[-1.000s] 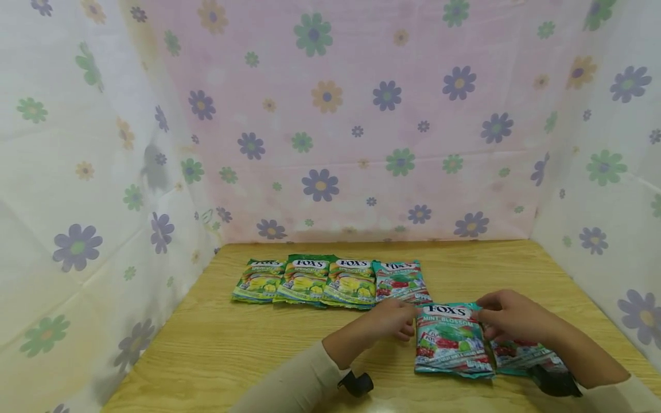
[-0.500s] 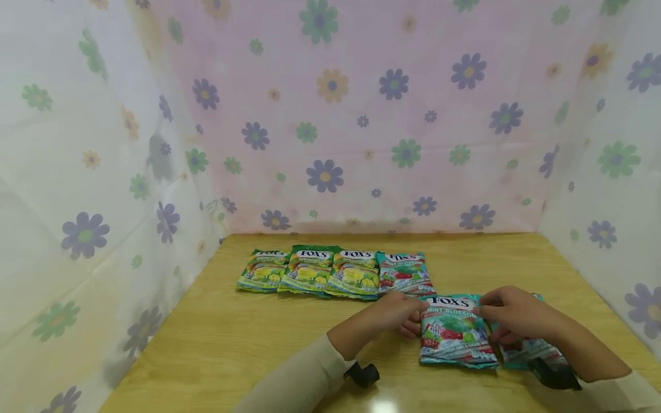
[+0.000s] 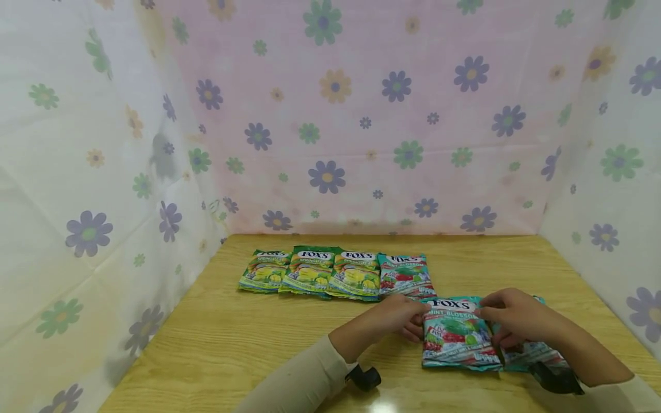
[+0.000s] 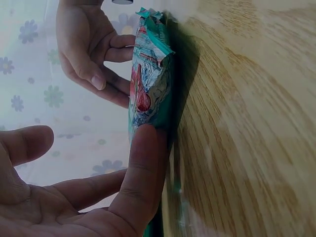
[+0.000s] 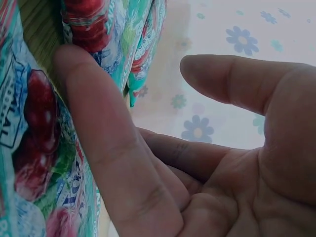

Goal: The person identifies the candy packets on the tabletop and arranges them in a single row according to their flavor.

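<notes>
In the head view a teal Fox's Mint Blossom candy bag lies flat on the table between both hands. My left hand is at its left side; in the left wrist view a fingertip touches the bag's edge, with the thumb apart. At the upper right side is my right hand, over a second teal candy bag that it partly hides. Its fairly straight finger lies by the gap between two bags in the right wrist view, thumb held away.
Behind the hands stretches a row: three green-yellow Fox's bags, slightly overlapping, then another Mint Blossom bag at the right end. The wooden table is enclosed by flower-printed cloth at the back and both sides.
The head view has tilted down slightly. My left hand has edged right against the front bag's side. The right hand stays about where it was; the back row is unchanged.
</notes>
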`<state>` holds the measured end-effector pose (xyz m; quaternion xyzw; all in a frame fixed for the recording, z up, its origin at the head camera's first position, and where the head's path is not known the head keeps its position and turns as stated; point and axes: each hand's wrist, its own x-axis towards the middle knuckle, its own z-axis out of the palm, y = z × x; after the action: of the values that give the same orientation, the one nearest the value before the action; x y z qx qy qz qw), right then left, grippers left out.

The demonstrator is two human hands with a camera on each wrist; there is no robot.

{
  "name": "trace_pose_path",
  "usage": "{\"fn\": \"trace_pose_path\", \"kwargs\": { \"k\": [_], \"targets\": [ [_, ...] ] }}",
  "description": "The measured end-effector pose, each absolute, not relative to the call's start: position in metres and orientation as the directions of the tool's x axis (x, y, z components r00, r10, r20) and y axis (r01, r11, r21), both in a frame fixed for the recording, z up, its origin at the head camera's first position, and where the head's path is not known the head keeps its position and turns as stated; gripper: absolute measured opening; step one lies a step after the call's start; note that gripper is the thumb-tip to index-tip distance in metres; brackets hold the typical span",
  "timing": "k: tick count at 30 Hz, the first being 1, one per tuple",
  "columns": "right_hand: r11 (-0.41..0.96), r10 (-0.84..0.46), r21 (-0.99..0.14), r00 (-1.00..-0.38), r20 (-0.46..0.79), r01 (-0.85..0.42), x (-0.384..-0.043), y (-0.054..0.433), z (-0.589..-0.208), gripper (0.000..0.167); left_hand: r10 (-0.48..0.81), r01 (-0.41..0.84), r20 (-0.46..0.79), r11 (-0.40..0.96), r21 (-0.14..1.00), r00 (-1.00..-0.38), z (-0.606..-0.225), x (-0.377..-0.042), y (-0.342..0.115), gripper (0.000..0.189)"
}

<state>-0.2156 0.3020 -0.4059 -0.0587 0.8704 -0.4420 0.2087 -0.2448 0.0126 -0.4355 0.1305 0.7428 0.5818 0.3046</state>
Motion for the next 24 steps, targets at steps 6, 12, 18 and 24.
{"fn": "trace_pose_path", "kwargs": {
  "k": [6,12,18,24],
  "targets": [
    [0.595,-0.295,-0.802,-0.912,-0.286,0.060,-0.215,0.303,-0.404,0.064,0.534,-0.171,-0.304,0.284,0.943,-0.789,-0.435,-0.244,0.014,0.042],
    [0.586,-0.308,-0.809,-0.910,-0.278,0.049,-0.214,0.305,-0.403,0.067,0.520,-0.187,-0.310,0.277,0.943,-0.795,-0.433,-0.242,0.015,0.043],
    [0.578,-0.308,-0.815,-0.913,-0.268,0.044,-0.212,0.305,-0.401,0.067,0.551,-0.175,-0.301,0.270,0.947,-0.778,-0.429,-0.239,0.015,0.045],
    [0.557,-0.330,-0.829,-0.905,-0.270,0.045,-0.210,0.306,-0.398,0.069,0.579,-0.157,-0.287,0.264,0.952,-0.763,-0.422,-0.235,0.015,0.043]
  ]
}}
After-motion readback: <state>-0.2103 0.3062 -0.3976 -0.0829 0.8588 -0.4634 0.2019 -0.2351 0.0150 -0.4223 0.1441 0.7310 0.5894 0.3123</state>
